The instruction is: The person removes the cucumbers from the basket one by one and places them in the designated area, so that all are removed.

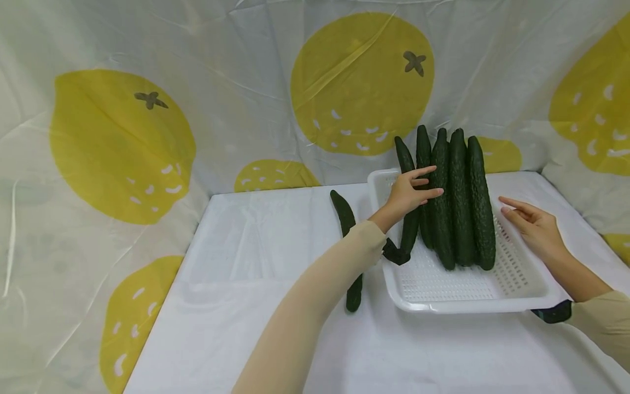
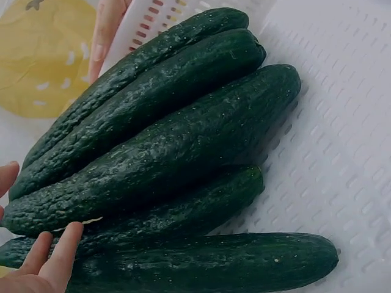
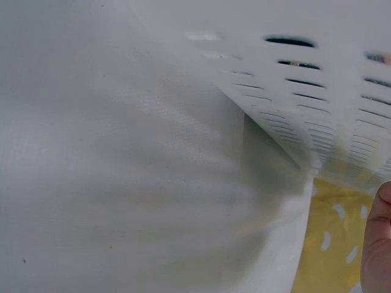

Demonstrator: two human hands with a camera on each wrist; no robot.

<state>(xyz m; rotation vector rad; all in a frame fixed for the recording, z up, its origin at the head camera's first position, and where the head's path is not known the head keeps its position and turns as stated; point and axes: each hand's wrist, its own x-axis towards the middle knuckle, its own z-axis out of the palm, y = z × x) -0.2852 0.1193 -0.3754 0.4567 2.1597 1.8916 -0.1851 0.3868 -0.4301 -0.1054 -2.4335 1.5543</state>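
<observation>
In the head view several dark green cucumbers [image 1: 460,202] lie side by side in a white plastic basket [image 1: 458,305], their far ends leaning over its back rim. My left hand [image 1: 406,191] reaches over the left ones with its fingers stretched out. From the left wrist, its fingertips [image 2: 70,238] are right at the cucumbers [image 2: 165,165], with nothing gripped. Outside the basket's right rim is my right hand [image 1: 534,224], thumb and forefinger extended loosely and close together. Part of that hand [image 3: 377,244] shows at the edge of the right wrist view, near the slotted basket wall [image 3: 317,110].
One more cucumber [image 1: 355,290] lies on the white table [image 1: 236,306] left of the basket, partly hidden by my left sleeve [image 1: 320,290]. A curtain with yellow lemons [image 1: 364,82] hangs behind the table and along its sides.
</observation>
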